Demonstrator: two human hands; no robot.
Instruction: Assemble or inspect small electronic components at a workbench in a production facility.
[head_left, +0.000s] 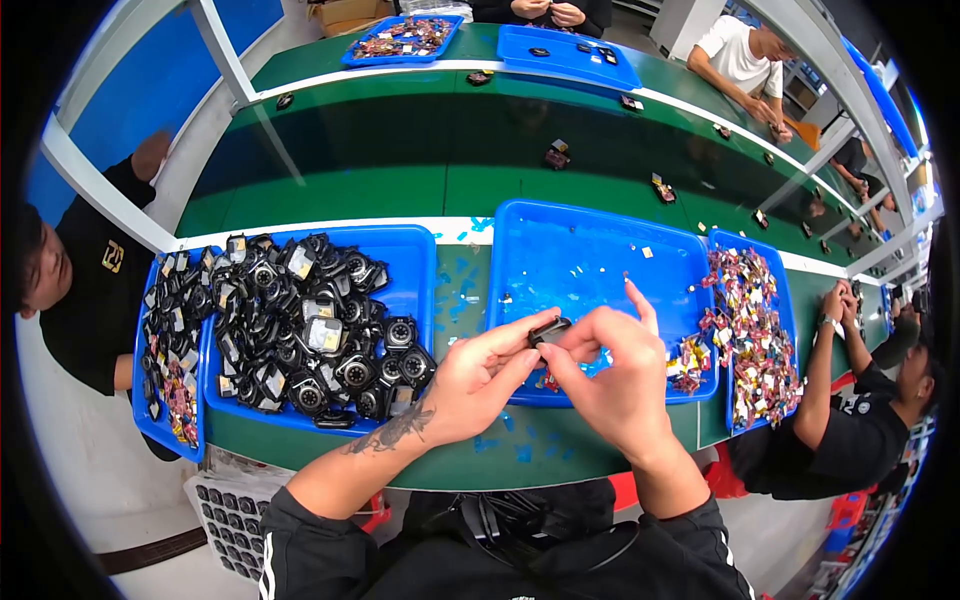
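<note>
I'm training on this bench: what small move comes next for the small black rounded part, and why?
Perhaps the left hand should steady the small black rounded part while the right hand presses gently at its edge: both pinch it above the blue rectangular plastic tray, which holds small multicoloured bits and could catch loose pieces.

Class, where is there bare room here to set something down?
Inside the middle blue tray, between its back wall and the right hand, scraps aside; also the green strip bordering the near edge of the large left tray. Crowded: that tray's heaped black cases and the small parts heaped right of the middle tray.
</note>
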